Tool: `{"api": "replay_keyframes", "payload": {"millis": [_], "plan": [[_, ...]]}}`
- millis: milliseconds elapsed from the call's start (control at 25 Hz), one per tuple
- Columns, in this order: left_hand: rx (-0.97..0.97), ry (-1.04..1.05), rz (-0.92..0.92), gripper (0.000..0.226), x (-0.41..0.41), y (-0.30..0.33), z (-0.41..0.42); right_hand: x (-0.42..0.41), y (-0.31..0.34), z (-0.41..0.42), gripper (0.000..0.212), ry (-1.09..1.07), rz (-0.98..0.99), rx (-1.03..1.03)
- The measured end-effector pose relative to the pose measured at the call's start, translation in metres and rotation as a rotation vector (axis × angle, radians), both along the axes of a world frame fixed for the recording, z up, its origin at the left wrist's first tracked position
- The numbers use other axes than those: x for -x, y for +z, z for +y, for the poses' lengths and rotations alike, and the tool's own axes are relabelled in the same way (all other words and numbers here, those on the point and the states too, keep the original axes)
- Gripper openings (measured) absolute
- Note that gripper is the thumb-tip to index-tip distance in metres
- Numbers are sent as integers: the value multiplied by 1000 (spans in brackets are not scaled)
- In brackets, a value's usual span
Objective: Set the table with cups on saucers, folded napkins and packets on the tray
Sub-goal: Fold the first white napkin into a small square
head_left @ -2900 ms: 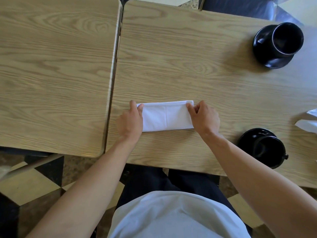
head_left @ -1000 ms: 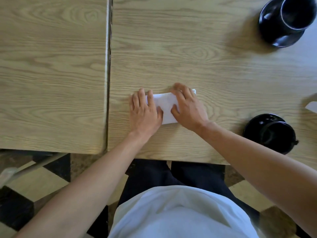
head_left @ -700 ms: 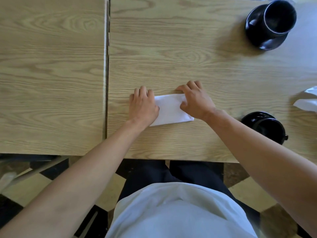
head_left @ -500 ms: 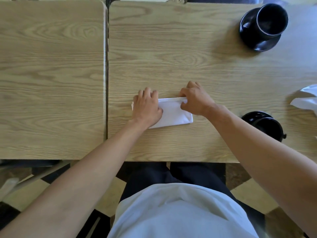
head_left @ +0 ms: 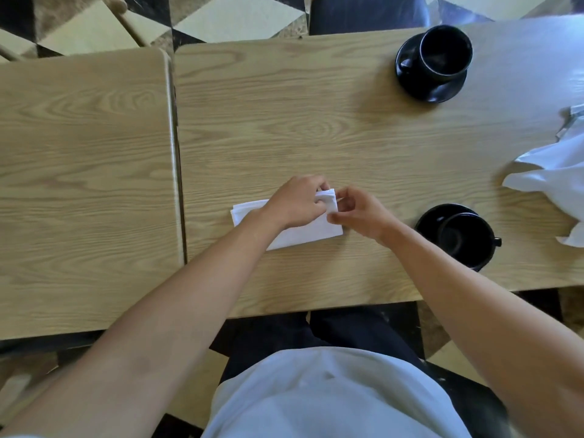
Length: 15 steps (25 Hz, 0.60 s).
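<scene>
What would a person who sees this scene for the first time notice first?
Probably the two hands, left hand and right hand, meeting over a white napkin near the front edge of the wooden table, pinching its upper right corner. Next, the two black cups on black saucers: one cup at the far right, the other cup close to the right forearm. A crumpled white cloth lies at the right edge.

Loose white napkins [head_left: 556, 172] at three o'clock cut by frame edge; folded napkin [head_left: 303, 233] partly hidden under left hand [head_left: 295, 203].
</scene>
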<state>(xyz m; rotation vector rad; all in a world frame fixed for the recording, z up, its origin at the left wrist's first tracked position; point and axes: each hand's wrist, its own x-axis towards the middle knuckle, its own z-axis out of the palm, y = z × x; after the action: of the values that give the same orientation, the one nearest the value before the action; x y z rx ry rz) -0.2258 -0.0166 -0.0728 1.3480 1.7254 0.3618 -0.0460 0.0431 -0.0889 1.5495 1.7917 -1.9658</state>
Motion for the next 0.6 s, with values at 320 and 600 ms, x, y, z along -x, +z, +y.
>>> {"api": "replay_keyframes", "payload": {"millis": [320,600], "plan": [[-84,89,-26,16,38,53,4,18,41,9,12,34,53,-205],[-307,252,12,15,92,134,25,74,138,65,20,64,177,-543]]}}
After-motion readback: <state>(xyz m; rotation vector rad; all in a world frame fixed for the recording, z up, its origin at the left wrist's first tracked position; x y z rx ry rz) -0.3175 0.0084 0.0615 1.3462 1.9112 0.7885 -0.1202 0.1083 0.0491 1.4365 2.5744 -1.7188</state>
